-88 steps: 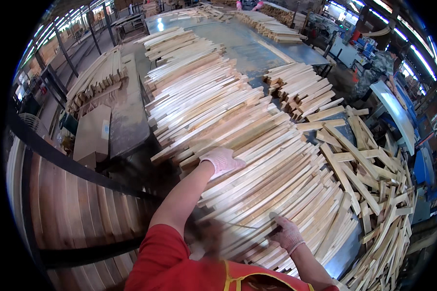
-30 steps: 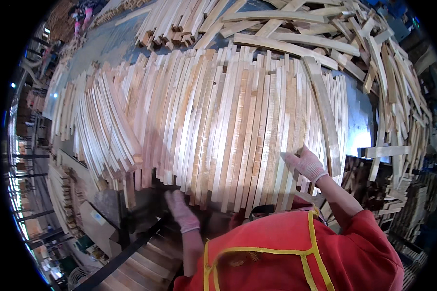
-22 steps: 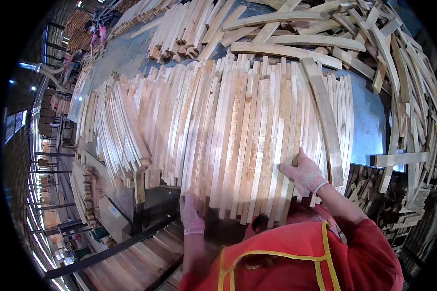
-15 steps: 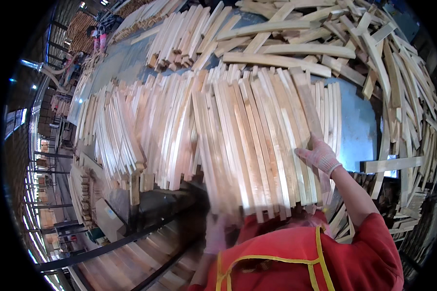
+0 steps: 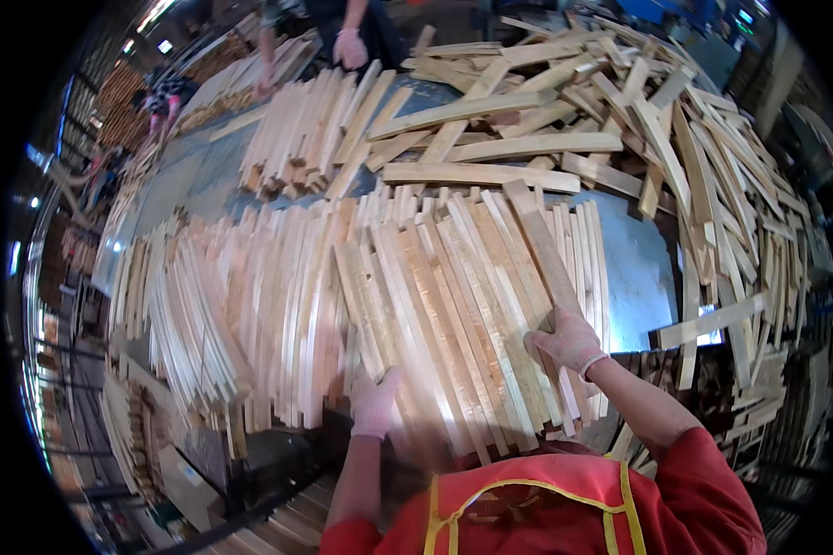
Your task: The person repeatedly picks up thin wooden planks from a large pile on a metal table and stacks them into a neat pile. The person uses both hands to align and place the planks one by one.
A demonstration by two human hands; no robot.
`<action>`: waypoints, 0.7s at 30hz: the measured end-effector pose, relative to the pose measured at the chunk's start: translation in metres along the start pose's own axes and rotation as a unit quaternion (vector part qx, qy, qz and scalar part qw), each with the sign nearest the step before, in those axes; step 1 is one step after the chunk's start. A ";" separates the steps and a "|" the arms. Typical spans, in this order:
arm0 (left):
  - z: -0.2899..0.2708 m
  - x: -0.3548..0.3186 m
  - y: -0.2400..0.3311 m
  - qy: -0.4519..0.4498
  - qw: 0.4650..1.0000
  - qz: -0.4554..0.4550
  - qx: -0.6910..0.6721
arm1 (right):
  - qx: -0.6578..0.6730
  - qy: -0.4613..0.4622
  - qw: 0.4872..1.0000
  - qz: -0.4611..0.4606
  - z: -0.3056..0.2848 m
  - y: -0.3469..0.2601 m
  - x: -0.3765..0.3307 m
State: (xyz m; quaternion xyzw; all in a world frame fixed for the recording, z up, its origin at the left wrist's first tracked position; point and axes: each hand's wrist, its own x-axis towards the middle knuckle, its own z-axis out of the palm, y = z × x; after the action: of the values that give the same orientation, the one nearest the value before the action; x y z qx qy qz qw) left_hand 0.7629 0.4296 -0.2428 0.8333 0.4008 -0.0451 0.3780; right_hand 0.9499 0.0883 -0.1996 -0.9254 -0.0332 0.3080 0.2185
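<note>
The bundle (image 5: 453,324) in the middle of the frame had just turned: its strips stood nearly upright a second earlier, and now they slanted, tops toward the upper left. The left hand (image 5: 375,402), blurred near the lower ends half a second before, had come up against the bundle's left edge, below centre. The right hand (image 5: 569,342) was at the opposite edge, right of centre, beside the board (image 5: 539,242). That put the bundle between two hands, which seemed to let it be shifted as one block. A co-worker's hand (image 5: 349,48) had also come into the top of the frame.

The right thumb lay apart from the fingers, pointing inward across the bundle; whether the fingers were closed underneath could not be told. The left fingers were partly hidden at the edge, so their hold could not be told either.

The strips were pale, straight, narrow wood, square-cut and uneven at the ends, some creamy, some browner, a few with dark knots. More strips formed the row (image 5: 278,305) at left, packed side by side. The heap (image 5: 500,146) at upper right was rougher: broader pieces crossing at all angles. The table (image 5: 634,254) showed smooth and bluish-grey at right. Both gloves looked knitted, pinkish white
</note>
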 end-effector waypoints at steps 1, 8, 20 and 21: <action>-0.005 0.001 -0.006 -0.023 1.000 -0.003 -0.020 | 0.011 0.001 1.000 0.006 0.004 0.007 0.003; -0.039 0.035 -0.048 -0.162 0.957 -0.058 -0.233 | 0.219 -0.082 0.969 0.083 0.042 0.017 -0.070; -0.064 0.026 -0.035 -0.220 0.967 0.107 0.071 | 0.202 0.016 0.979 0.009 0.071 0.029 -0.081; -0.056 0.022 -0.031 -0.216 0.973 -0.049 -0.062 | 0.193 0.011 0.981 0.008 0.067 0.030 -0.083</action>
State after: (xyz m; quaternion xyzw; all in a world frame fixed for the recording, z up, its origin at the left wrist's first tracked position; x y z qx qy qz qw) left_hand 0.7433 0.4927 -0.2294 0.7579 0.3524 -0.2175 0.5040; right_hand 0.8411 0.0708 -0.2142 -0.8692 0.0368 0.2999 0.3913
